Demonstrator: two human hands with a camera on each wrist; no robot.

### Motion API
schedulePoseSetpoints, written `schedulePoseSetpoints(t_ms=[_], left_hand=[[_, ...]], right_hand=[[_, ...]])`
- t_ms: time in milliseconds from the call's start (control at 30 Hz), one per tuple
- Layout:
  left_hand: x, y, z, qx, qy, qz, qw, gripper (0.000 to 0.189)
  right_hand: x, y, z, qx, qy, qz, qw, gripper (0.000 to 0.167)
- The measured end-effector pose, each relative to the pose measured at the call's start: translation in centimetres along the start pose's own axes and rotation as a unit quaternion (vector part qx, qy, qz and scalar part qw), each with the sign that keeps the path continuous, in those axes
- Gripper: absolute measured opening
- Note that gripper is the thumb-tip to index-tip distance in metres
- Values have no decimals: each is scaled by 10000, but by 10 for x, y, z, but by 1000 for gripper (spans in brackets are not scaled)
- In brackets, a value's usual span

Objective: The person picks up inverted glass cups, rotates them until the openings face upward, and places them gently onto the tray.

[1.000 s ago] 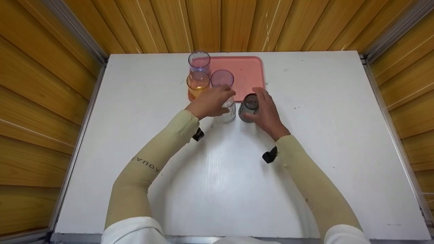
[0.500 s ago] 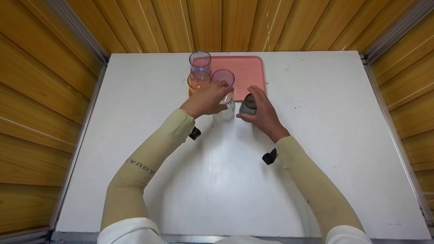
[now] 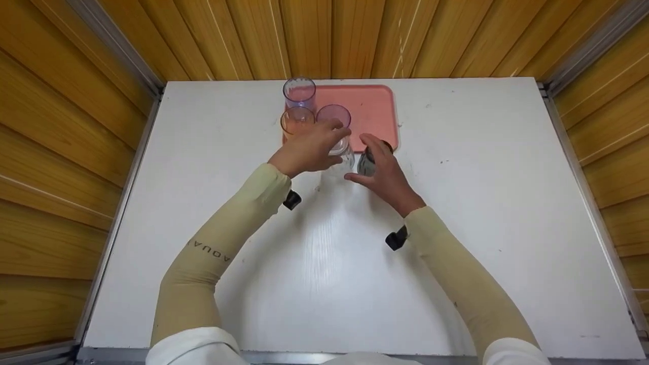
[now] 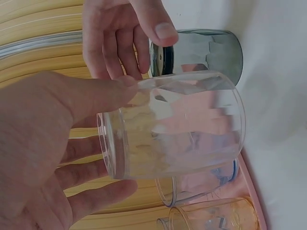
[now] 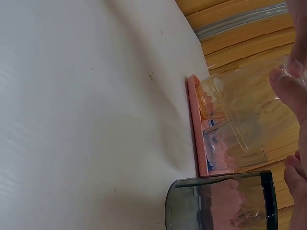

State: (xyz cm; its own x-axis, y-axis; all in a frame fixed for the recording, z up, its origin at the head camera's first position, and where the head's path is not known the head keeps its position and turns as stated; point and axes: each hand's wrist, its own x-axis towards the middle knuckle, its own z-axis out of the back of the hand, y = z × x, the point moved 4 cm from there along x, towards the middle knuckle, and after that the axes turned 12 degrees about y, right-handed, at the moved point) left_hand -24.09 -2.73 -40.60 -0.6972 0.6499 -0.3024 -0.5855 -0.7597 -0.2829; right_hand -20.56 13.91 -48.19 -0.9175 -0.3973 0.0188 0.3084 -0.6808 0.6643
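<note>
And there goes our right hand (image 3: pixel 385 174), swinging inward over the dark glass (image 3: pixel 365 165), thumb and fingers apart; we can't tell whether they touch it. So we judge the clear glass (image 4: pixel 187 124) the one being worked: our left hand (image 3: pixel 307 147) holds it, thumb against fingers. Beyond that hand, the tray (image 3: pixel 372 109) carries a blue glass (image 3: pixel 299 94), an orange glass (image 3: pixel 298 121), a purple glass (image 3: pixel 333 114).

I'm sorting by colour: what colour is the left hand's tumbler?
Clear and colourless; the left wrist view shows the tumbler best.
</note>
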Motion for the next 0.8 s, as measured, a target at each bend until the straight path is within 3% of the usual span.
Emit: schedulePoseSetpoints(t_ms=[300,667,800], left_hand=[[-5,-3,4,31,-27,-16,10000,62],[-11,-5,9,440,-451,-208,9978,59],[-13,-6,9,441,-427,-196,9979,60]], right_hand=[[0,2,-7,292,252,-229,9990,93],[3,3,-12,510,427,-420,9969,92],[3,2,-15,612,542,-546,9952,95]])
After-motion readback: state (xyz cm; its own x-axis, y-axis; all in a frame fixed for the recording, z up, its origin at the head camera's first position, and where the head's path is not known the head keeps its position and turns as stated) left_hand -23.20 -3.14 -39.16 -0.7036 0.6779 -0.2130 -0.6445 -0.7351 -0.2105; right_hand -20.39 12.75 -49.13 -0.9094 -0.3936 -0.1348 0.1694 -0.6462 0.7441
